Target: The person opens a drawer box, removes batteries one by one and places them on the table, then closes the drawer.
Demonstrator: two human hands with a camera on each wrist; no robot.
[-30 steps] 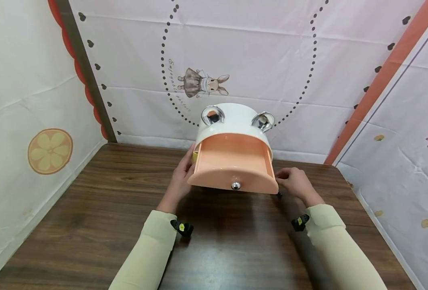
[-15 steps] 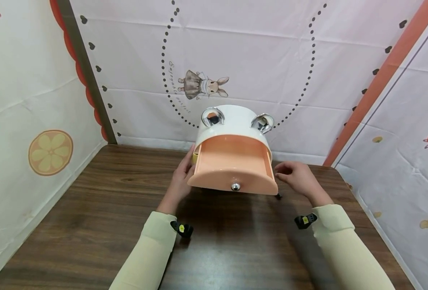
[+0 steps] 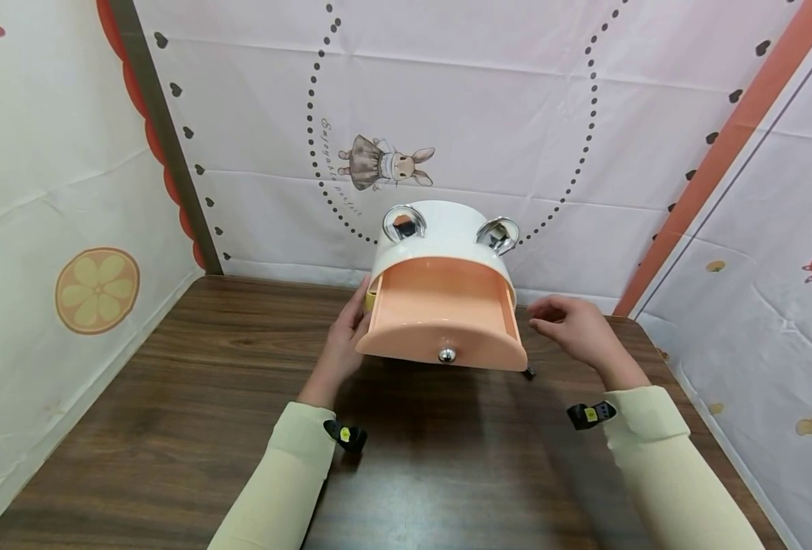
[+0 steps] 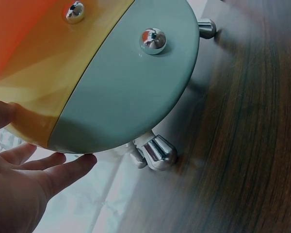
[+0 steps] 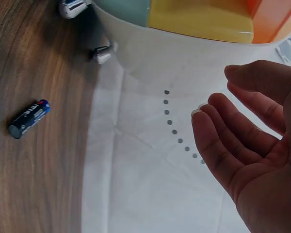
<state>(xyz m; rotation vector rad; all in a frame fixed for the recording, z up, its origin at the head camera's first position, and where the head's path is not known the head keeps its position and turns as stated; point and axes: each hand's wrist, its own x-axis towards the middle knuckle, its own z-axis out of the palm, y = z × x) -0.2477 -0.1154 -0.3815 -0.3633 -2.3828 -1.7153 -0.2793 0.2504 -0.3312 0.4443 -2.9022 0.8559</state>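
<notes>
A small white drawer box (image 3: pixel 440 229) with silver ears stands at the back of the table. Its peach top drawer (image 3: pixel 443 344) is pulled out and nothing shows inside. Below it, the yellow drawer (image 4: pixel 63 58) and the green drawer (image 4: pixel 131 82) are in, as the left wrist view shows. My left hand (image 3: pixel 342 336) holds the box's left side, thumb at the yellow front, fingers along the wall. My right hand (image 3: pixel 576 330) hovers apart from the box's right side, fingers loosely bent, holding nothing. A dark battery (image 5: pixel 29 119) lies on the table below it.
The brown wooden table (image 3: pixel 172 428) runs back to a printed cloth backdrop (image 3: pixel 515 114) close behind the box. Cloth walls stand at left and right. Silver feet (image 4: pixel 157 153) hold the box off the tabletop.
My right hand has drawn away from the box's right side, moving right and slightly up, with its fingers loosening. My left hand, the box and the pulled-out drawer stay put.
</notes>
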